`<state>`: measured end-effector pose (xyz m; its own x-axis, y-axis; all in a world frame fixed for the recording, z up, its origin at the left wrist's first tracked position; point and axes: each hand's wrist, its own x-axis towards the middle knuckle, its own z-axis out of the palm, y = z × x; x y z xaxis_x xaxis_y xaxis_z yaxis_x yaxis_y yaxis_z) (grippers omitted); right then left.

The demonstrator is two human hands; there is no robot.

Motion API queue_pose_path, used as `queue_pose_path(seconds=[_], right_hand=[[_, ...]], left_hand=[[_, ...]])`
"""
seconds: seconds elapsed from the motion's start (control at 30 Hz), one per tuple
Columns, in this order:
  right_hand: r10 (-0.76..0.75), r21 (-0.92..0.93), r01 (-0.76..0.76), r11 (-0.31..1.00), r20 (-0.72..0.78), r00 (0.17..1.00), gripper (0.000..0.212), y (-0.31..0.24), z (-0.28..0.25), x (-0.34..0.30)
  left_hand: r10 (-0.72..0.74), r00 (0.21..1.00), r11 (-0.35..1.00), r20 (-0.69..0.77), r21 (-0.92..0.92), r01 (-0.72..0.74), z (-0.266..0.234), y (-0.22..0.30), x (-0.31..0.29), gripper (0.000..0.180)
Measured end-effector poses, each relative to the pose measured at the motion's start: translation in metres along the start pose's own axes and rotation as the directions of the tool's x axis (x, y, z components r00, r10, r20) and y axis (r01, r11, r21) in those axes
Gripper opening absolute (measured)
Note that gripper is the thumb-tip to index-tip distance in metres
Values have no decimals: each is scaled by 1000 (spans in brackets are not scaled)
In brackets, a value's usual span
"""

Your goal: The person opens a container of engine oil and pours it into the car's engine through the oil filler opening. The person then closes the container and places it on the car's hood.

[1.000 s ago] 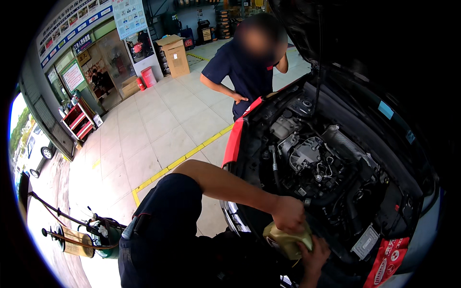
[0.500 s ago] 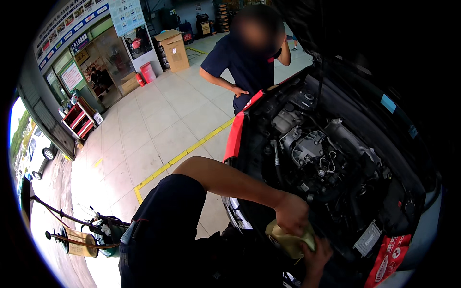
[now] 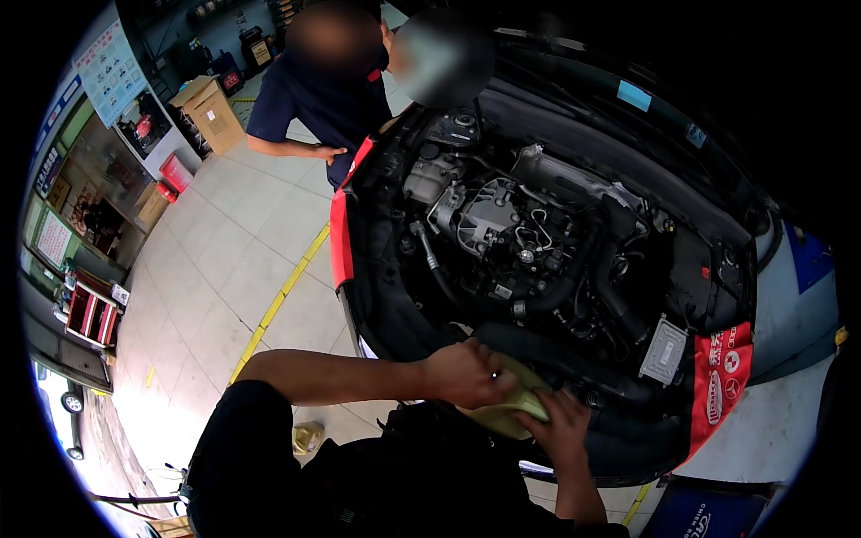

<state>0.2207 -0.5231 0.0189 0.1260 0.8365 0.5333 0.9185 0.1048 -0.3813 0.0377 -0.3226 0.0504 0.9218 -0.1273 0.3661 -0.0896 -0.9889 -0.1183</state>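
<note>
My left hand (image 3: 471,372) is closed in a fist above the front edge of an open car engine bay. A small dark spot shows between its fingers, but I cannot make out what it holds. Beside and partly under that fist is a pale yellow-green thing (image 3: 507,414) with a curved, smooth edge; whether it is a cloth or a plastic vessel I cannot tell. My right hand (image 3: 558,423) grips its right edge, thumb and fingers closed on it. Just beyond both hands lies the engine (image 3: 511,229).
Red covers drape the car's left edge (image 3: 341,238) and right front corner (image 3: 722,394). Across the car stands another person (image 3: 314,108), hand on hip. A silver finned box (image 3: 664,350) sits in the bay's right side. A cardboard box (image 3: 211,112) stands on the tiled floor.
My view has turned, so the car and the other person appear farther left. My left fist has shifted left off the top of the yellow-green thing; my right hand still grips its edge.
</note>
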Motion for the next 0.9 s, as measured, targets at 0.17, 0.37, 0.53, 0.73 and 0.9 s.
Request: queue_pose_path(seconds=[0.17,0.37,0.53,0.73,0.9], right_hand=[[122,53,-122,991,7,993,46,-3,-4,7],[381,126,-371,920,-68,922,46,-30,11,20],[521,296,-575,762,247,817,50,-51,-8,33],[309,617,-562,551,474,824,73,-63,-15,17],[305,357,-454,817,401,864,46,-39,-12,45]], left_hand=[[-249,939,958,-237,-201,203,14,-6,2,42],[-813,579,438,70,-582,685,19,44,-7,43],[-687,721,407,95,-771,489,7,85,-5,48],[-719,633,147,287,-827,543,-1,83,-4,56],[-727,472,-196,499,-810,553,9,92,-3,51]])
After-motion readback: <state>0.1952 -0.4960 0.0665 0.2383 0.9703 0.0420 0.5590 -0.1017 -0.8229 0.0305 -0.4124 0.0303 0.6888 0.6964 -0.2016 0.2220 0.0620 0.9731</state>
